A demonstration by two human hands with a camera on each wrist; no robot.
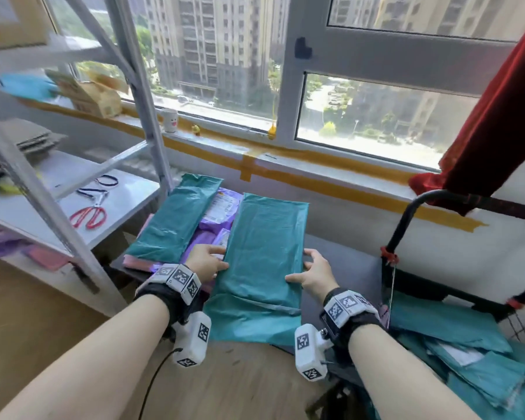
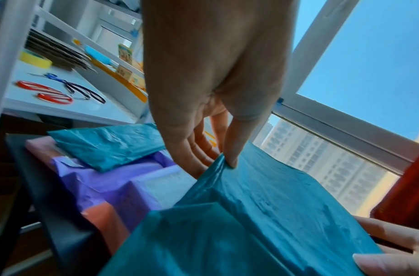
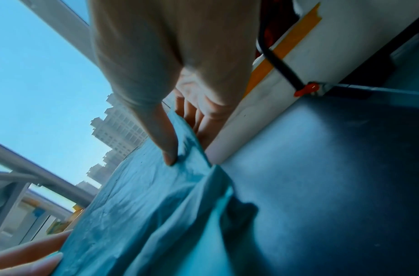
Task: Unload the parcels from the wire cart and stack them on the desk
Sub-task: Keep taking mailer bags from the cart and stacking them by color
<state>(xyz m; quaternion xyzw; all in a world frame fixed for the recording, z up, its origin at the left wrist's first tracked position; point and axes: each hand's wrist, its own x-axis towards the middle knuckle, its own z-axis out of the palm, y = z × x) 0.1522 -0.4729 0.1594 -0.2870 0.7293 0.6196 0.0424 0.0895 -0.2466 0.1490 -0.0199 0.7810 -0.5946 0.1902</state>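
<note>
A long teal parcel lies lengthwise over the dark desk, its near end hanging past the desk's front edge. My left hand grips its left edge, thumb on top and fingers underneath. My right hand grips the right edge the same way. To the left lies another teal parcel on purple parcels and a pink one. The wire cart stands at the right with several teal parcels in it.
A grey metal shelf unit stands at the left with red scissors and flat cardboard on it. The window sill runs behind the desk, holding a cup. A red curtain hangs above the cart.
</note>
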